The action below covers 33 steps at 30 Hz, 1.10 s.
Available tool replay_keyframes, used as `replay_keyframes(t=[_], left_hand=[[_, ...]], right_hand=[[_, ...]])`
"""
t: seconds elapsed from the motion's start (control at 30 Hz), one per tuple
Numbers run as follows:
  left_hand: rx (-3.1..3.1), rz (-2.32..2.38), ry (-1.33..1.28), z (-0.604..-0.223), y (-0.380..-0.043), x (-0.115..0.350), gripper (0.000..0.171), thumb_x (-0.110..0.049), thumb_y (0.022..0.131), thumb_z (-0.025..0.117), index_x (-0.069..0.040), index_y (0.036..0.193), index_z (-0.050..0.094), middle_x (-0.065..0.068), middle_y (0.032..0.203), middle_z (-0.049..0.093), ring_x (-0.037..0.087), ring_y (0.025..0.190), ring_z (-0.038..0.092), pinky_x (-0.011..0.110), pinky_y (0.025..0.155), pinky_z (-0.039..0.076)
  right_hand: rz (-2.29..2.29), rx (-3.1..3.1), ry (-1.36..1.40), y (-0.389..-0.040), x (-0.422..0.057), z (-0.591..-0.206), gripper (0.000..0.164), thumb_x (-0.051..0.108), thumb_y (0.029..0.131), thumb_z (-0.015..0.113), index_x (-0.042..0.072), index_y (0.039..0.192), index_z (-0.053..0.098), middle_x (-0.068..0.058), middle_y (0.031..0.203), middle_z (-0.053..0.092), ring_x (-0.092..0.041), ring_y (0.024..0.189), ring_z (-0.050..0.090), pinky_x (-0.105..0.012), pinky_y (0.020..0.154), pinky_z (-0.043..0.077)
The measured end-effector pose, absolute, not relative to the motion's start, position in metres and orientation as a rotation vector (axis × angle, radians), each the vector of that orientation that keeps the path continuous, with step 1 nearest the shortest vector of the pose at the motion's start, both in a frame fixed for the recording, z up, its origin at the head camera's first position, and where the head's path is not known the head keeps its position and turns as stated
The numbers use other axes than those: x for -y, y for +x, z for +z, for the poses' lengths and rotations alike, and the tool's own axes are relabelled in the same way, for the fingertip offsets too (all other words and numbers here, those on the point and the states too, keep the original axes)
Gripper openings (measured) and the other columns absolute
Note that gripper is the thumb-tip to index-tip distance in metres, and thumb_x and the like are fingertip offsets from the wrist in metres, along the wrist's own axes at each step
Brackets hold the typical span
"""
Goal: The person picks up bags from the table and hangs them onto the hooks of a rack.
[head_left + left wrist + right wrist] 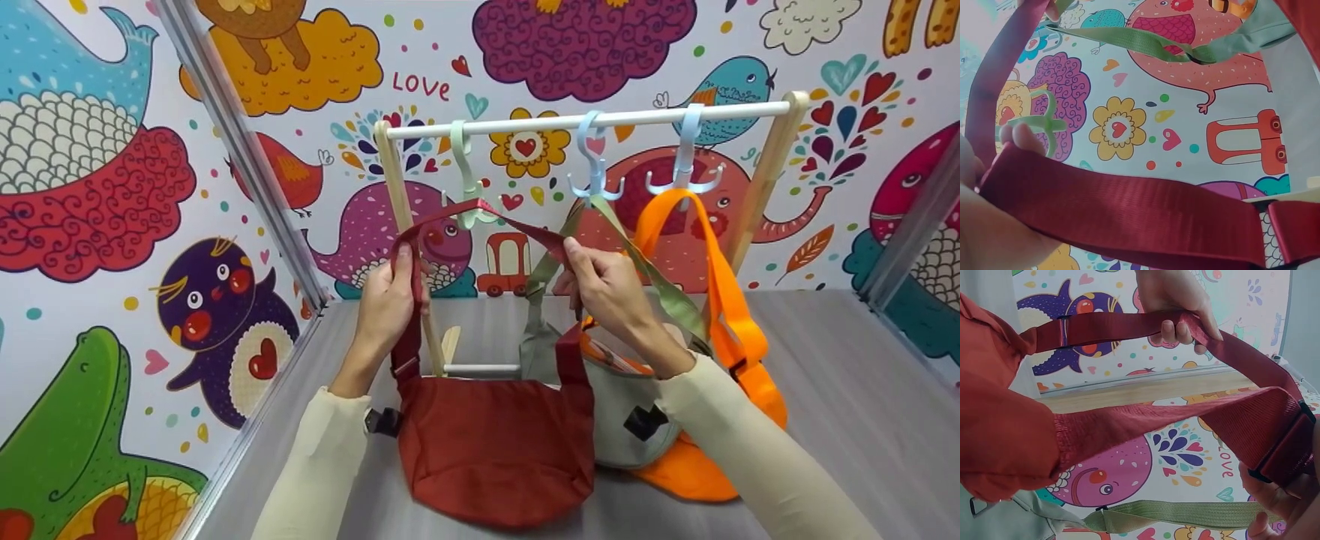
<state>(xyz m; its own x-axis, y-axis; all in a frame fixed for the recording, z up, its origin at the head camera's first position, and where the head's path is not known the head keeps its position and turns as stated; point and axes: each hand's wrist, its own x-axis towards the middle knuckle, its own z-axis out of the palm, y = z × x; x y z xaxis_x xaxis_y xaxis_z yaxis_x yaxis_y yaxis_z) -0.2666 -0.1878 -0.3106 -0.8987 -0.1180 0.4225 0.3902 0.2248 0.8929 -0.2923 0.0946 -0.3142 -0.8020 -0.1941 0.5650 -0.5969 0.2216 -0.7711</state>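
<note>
A dark red shoulder bag (495,442) hangs low in front of the rack in the head view, its strap (442,214) raised in a loop. My left hand (386,300) grips the strap's left side, thumb on top. On the other side my right hand (607,285) pinches the strap near its buckle (1309,410). The top of the loop crosses the light green hook (466,161); whether it rests on a prong I cannot tell. In the right wrist view, the left hand's fingers (1176,329) curl round the strap.
A white rail (525,124) on wooden posts carries the hooks. A grey-green bag (626,420) hangs from one blue hook (596,161), and an orange bag (697,472) from another blue hook (686,157), close to my right arm. A patterned wall (420,45) stands behind.
</note>
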Motion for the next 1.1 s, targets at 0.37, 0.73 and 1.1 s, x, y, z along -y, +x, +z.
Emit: replay_keyframes(t=[0.37, 0.73, 1.1], left_hand=[[2.13, -1.662, -0.28, -0.311, -0.275, 0.183, 0.047, -0.033, 0.108, 0.037, -0.004, 0.084, 0.065, 0.006, 0.054, 0.055, 0.017, 0.044, 0.054, 0.027, 0.045, 0.046], [2.143, -1.739, -0.273, -0.316, -0.279, 0.182, 0.046, -0.032, 0.108, 0.039, -0.002, 0.086, 0.066, 0.006, 0.054, 0.054, 0.018, 0.043, 0.053, 0.028, 0.045, 0.048], [2.204, -1.733, -0.219, -0.323, -0.279, 0.182, 0.048, -0.035, 0.108, 0.038, -0.003, 0.086, 0.067, 0.006, 0.054, 0.055, 0.018, 0.043, 0.053, 0.028, 0.045, 0.048]], right_hand=[[1.642, 2.174, 0.744, -0.298, -0.092, -0.316, 0.047, 0.029, 0.106, 0.047, 0.002, 0.075, 0.069, -0.012, 0.064, 0.067, -0.024, 0.043, 0.055, -0.03, 0.043, 0.048], [1.611, 2.254, 0.731, -0.299, -0.091, -0.321, 0.05, 0.032, 0.106, 0.047, 0.0, 0.074, 0.068, -0.011, 0.069, 0.07, -0.024, 0.046, 0.053, -0.028, 0.045, 0.048], [1.604, 2.296, 0.726, -0.302, -0.092, -0.327, 0.05, 0.035, 0.105, 0.046, 0.002, 0.078, 0.072, -0.01, 0.068, 0.07, -0.024, 0.044, 0.056, -0.035, 0.045, 0.05]])
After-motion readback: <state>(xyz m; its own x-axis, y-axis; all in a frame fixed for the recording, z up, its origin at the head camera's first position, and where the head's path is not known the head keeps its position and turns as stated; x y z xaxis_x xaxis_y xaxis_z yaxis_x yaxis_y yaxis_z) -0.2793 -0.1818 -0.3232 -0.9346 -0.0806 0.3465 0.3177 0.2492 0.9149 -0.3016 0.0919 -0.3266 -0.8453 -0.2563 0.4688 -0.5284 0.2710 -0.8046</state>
